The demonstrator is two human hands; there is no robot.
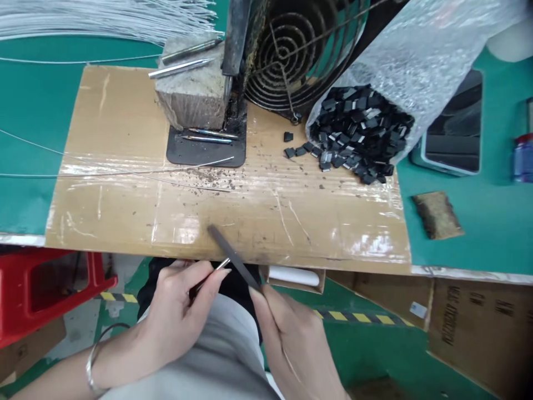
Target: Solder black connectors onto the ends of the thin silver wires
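green-topped worktable (491,244), red stool (16,294) at left, green floor (358,347) with yellow-and-black striped tape (361,318)

Bright view, light prob. from above. White glare spots on the taped cardboard sheet (258,208); clear plastic bag (433,66) shines too. Under the green table (495,222) it's dimmer, esp. bot. R corner. Cardboard box (478,344) letters a bit fuzzy.

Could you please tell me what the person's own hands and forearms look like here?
The left hand is ungloved, with a silver-coloured bangle and a thin dark band around its wrist; the visible forearm is sleeveless. The right hand is ungloved too; its forearm is mostly out of frame.
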